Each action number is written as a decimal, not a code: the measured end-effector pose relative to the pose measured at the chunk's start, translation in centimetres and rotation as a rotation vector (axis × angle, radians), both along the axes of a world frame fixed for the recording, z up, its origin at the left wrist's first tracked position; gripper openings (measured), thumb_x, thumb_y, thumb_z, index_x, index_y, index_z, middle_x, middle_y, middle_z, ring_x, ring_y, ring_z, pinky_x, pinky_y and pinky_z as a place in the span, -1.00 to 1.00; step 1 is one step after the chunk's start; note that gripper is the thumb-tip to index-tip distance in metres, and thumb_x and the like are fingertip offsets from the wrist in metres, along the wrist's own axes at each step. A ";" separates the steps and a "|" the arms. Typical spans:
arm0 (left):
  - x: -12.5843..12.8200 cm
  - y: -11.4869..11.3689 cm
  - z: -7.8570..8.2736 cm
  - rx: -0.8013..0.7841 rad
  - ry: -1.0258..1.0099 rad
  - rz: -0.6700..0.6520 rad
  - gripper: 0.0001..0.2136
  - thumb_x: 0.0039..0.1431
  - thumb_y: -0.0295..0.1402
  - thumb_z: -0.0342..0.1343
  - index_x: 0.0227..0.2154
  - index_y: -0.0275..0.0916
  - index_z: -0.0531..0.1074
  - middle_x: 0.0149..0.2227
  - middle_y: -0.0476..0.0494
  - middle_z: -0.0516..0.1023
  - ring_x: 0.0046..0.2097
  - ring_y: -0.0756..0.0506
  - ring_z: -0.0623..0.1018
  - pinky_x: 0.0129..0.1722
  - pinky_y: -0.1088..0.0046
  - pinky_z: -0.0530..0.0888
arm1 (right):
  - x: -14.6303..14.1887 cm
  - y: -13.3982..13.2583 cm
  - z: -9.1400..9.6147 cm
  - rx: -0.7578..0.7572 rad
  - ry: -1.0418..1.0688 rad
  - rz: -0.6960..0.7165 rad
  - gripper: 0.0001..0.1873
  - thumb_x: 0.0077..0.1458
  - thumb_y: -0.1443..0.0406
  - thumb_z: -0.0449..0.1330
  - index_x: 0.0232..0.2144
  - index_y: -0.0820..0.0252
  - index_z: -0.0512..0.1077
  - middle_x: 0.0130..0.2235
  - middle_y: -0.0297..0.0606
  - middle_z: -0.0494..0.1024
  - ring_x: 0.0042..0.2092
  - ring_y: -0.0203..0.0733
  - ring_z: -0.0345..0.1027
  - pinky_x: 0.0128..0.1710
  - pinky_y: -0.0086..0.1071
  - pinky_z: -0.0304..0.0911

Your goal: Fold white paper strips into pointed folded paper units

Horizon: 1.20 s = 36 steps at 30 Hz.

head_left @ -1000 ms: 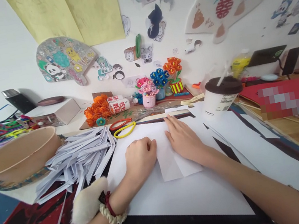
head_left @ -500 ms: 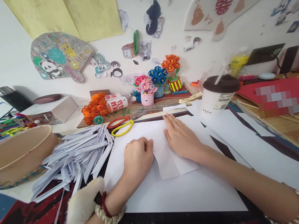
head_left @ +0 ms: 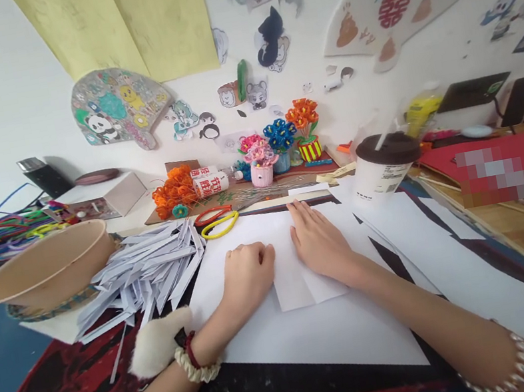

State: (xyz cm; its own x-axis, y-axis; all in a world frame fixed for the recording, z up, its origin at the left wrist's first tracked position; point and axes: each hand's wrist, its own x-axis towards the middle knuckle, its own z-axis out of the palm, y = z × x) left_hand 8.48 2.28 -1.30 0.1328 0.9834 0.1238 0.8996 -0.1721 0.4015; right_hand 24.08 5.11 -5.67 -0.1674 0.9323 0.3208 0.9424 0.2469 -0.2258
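A small folded piece of white paper (head_left: pixel 291 291) lies on a larger white sheet (head_left: pixel 338 338). My right hand (head_left: pixel 318 236) rests flat on the small piece, its fingers stretched away from me. At the left edge of that piece, my left hand (head_left: pixel 249 271) is closed in a fist, thumb toward the right hand; nothing sticks out of it. Left of the large sheet lies a heap of folded white paper strips (head_left: pixel 146 270). Red- and yellow-handled scissors (head_left: pixel 219 222) lie behind the left hand.
A tan bowl (head_left: pixel 47 274) stands at the left, and a fluffy white object (head_left: pixel 159 342) touches my left forearm. A lidded cup with a straw (head_left: pixel 383 168) is at the back right, beside more white sheets (head_left: pixel 457 269). Pipe-cleaner flowers (head_left: pixel 260 162) line the wall side.
The view has swung slightly left, so things at the left sit further right in the picture. Both hands keep nearly the same places on the paper.
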 end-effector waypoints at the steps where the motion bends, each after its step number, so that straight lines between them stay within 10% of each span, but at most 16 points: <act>1: 0.0 -0.1 -0.1 0.006 0.035 -0.001 -0.64 0.21 -0.34 -0.12 -0.71 -0.21 0.27 -0.62 -0.08 0.40 -0.49 -0.09 0.36 -0.42 0.38 0.09 | 0.0 0.0 0.0 0.000 -0.003 -0.002 -0.41 0.25 0.32 -0.24 0.28 0.48 0.03 0.33 0.06 0.05 0.34 0.01 -0.11 0.26 -0.11 -0.05; 27: 0.0 -0.8 -0.1 0.003 0.079 -0.035 -0.67 0.25 -0.39 -0.16 -0.63 -0.24 0.27 -0.51 -0.15 0.49 -0.34 -0.14 0.42 -0.36 0.35 0.10 | -0.1 -0.1 0.0 -0.011 -0.034 -0.018 -0.41 0.25 0.34 -0.21 0.28 0.49 0.02 0.31 0.08 0.08 0.35 0.01 -0.13 0.27 -0.10 -0.09; 36: -1.0 0.4 0.0 -0.005 -0.102 -0.007 -0.64 0.24 -0.29 -0.09 -0.67 -0.22 0.08 -0.65 0.03 0.24 -0.52 -0.03 0.22 -0.41 0.42 0.05 | 1.1 1.4 1.5 0.118 0.731 -0.102 -0.53 0.19 0.15 -0.02 0.09 0.25 0.25 0.11 -0.01 0.41 0.13 -0.03 0.28 0.06 -0.13 0.21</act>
State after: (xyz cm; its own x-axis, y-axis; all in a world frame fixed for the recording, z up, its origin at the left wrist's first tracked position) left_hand 7.45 2.65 -1.29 0.1264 0.9832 0.1317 0.8529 -0.1755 0.4917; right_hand 25.23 6.53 -4.18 0.2121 0.8845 0.4157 0.5812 0.2278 -0.7812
